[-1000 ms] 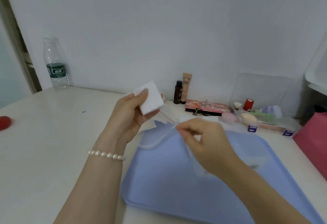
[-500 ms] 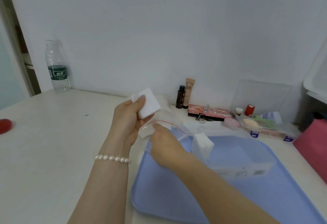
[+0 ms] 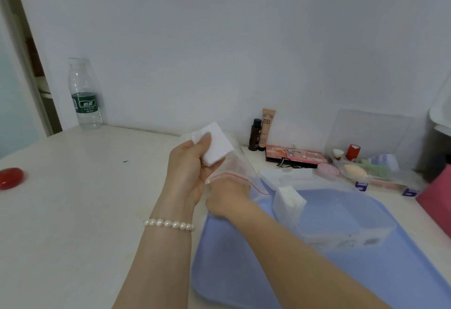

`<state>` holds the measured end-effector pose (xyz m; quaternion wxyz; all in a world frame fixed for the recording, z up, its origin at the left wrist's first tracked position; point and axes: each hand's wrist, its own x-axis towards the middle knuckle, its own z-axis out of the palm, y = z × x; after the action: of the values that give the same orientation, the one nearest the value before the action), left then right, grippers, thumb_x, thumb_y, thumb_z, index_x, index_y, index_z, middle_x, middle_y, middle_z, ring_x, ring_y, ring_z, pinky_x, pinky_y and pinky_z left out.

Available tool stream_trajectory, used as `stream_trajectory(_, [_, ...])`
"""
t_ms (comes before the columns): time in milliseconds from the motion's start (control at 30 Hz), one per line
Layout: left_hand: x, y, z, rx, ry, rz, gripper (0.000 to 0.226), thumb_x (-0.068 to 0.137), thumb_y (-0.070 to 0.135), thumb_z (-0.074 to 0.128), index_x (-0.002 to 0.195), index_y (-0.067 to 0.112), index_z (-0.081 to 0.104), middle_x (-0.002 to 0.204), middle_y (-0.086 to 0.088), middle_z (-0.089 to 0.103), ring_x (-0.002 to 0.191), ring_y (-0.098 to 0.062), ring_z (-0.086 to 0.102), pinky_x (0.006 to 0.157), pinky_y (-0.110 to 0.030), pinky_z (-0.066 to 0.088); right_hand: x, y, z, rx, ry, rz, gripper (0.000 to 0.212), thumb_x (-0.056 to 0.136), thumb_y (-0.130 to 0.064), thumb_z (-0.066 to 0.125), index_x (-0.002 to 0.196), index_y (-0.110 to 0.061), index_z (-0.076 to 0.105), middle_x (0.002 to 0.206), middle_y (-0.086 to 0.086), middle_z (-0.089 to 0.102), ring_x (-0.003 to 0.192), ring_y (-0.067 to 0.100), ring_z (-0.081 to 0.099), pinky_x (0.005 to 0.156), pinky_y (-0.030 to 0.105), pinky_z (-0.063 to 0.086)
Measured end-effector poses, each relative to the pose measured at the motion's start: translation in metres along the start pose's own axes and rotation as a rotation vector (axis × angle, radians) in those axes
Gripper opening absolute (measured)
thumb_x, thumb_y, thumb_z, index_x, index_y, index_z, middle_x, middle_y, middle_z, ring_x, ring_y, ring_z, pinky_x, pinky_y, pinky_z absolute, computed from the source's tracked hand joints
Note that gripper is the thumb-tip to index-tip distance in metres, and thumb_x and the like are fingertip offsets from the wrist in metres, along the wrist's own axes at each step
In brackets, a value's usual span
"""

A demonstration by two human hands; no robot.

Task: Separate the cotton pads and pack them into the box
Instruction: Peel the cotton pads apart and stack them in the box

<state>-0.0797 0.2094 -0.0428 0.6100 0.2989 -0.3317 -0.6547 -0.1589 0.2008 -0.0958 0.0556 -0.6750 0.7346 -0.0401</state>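
My left hand point(image 3: 188, 177) is raised over the table and grips a thick stack of white cotton pads point(image 3: 216, 146), thumb across its face. A clear zip bag point(image 3: 238, 168) with a red seal line hangs from the same hand. My right hand point(image 3: 227, 198) sits just below it and pinches the bag's mouth; its fingertips are hidden. A clear plastic box point(image 3: 346, 225) lies on the blue tray point(image 3: 244, 272). Another stack of cotton pads point(image 3: 289, 198) stands in the box's left end.
Along the back wall stand a water bottle point(image 3: 84, 96), a dark bottle point(image 3: 255, 137), a BB tube point(image 3: 267, 129), a pink palette point(image 3: 295, 156) and a clear organiser point(image 3: 371, 174) of makeup items. A red object point(image 3: 11, 178) lies far left, a pink box point(image 3: 436, 201) far right.
My right hand has moved left from over the tray to the zip bag under my left hand. A stack of pads now stands in the box. The left hand stayed put.
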Motion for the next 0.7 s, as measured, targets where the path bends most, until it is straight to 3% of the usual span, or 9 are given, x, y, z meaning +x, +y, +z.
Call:
stream_trajectory(233, [0.004, 0.0, -0.004, -0.024, 0.024, 0.02, 0.012, 0.093, 0.008, 0.052, 0.094, 0.001, 0.062, 0.101, -0.021, 0.066, 0.086, -0.028, 0.066, 0.059, -0.03, 0.059, 0.009, 0.011, 0.002, 0.116, -0.033, 0.008, 0.03, 0.093, -0.019, 0.047, 0.122, -0.011, 0.052, 0.124, 0.008, 0.054, 0.116, 0.026, 0.05, 0.087, 0.029, 0.039])
stream_trajectory(333, [0.007, -0.002, -0.006, -0.037, 0.045, 0.009, 0.014, 0.092, 0.009, 0.054, 0.096, -0.001, 0.062, 0.107, -0.023, 0.065, 0.094, -0.032, 0.065, 0.072, -0.038, 0.059, 0.01, 0.014, 0.002, 0.1, 0.077, -0.052, 0.031, 0.094, -0.015, 0.045, 0.123, -0.007, 0.051, 0.125, 0.011, 0.053, 0.118, 0.028, 0.049, 0.094, 0.032, 0.038])
stream_trajectory(433, [0.009, -0.001, -0.008, -0.056, 0.047, 0.016, 0.015, 0.092, 0.01, 0.054, 0.096, -0.002, 0.062, 0.104, -0.023, 0.066, 0.092, -0.032, 0.066, 0.081, -0.046, 0.056, 0.007, 0.01, 0.006, -0.082, 0.204, -0.196, 0.023, 0.089, -0.007, 0.048, 0.107, -0.006, 0.061, 0.11, 0.012, 0.062, 0.105, 0.029, 0.058, 0.082, 0.033, 0.043])
stream_trajectory(467, [0.009, -0.001, -0.009, -0.055, 0.045, 0.027, 0.014, 0.092, 0.009, 0.053, 0.094, -0.001, 0.062, 0.1, -0.021, 0.067, 0.088, -0.03, 0.067, 0.08, -0.045, 0.057, 0.007, 0.009, 0.008, -0.132, 0.234, -0.242, 0.023, 0.087, -0.005, 0.048, 0.105, -0.007, 0.062, 0.109, 0.012, 0.062, 0.104, 0.03, 0.058, 0.085, 0.034, 0.042])
stream_trajectory(533, [0.008, 0.0, -0.009, -0.046, 0.037, 0.046, 0.013, 0.093, 0.009, 0.052, 0.091, 0.0, 0.062, 0.093, -0.017, 0.068, 0.082, -0.026, 0.067, 0.078, -0.041, 0.056, 0.008, 0.009, 0.013, -0.221, 0.273, -0.3, 0.027, 0.085, -0.004, 0.048, 0.108, -0.006, 0.063, 0.115, 0.013, 0.059, 0.111, 0.031, 0.053, 0.104, 0.042, 0.03])
stream_trajectory(567, [0.008, 0.0, -0.009, -0.041, 0.031, 0.049, 0.013, 0.093, 0.009, 0.052, 0.091, 0.001, 0.062, 0.093, -0.016, 0.067, 0.082, -0.026, 0.067, 0.078, -0.04, 0.056, 0.009, 0.009, 0.014, -0.255, 0.249, -0.301, 0.029, 0.086, -0.004, 0.048, 0.111, -0.005, 0.062, 0.119, 0.014, 0.057, 0.114, 0.031, 0.05, 0.108, 0.044, 0.025])
stream_trajectory(700, [0.008, -0.002, -0.008, -0.033, 0.018, 0.029, 0.012, 0.092, 0.01, 0.053, 0.092, 0.001, 0.062, 0.099, -0.019, 0.066, 0.089, -0.029, 0.066, 0.075, -0.037, 0.057, 0.017, 0.011, 0.013, -0.297, 0.068, -0.28, 0.03, 0.09, -0.011, 0.047, 0.118, -0.003, 0.056, 0.124, 0.015, 0.054, 0.118, 0.032, 0.048, 0.101, 0.043, 0.035])
